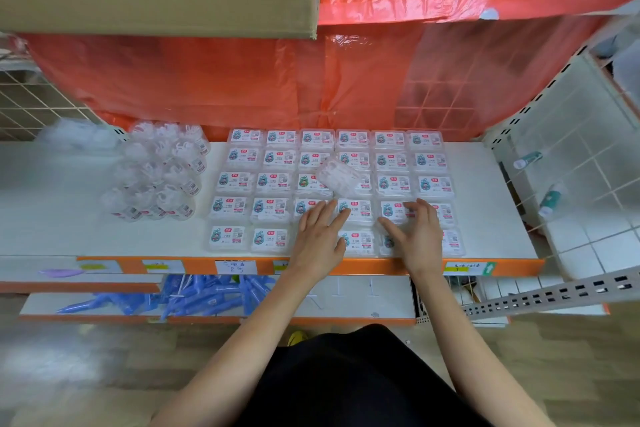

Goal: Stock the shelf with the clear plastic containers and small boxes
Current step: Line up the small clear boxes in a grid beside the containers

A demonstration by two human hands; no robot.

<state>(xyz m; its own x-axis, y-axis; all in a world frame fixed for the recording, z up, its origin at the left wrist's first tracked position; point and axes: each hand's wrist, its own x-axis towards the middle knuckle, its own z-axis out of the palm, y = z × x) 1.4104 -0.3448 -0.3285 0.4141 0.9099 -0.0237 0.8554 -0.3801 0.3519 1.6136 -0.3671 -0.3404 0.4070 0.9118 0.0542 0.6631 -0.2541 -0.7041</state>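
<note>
Head view: both my hands lie flat on the grid of small flat clear plastic boxes with white printed labels (239,208), which fills the right half of the white shelf board (52,218) from back edge to front edge. My left hand (318,236) and right hand (417,236) have their fingers straight and slightly spread, pressing on box tops in the two front rows and gripping nothing. One loose clear box (337,175) lies askew on top of the third row, just beyond my fingertips. The round clear plastic containers (159,170) cluster left of the grid. If I push unevenly, I think the rows could buckle, the askew box could slide, or front boxes could tip over the edge.
</note>
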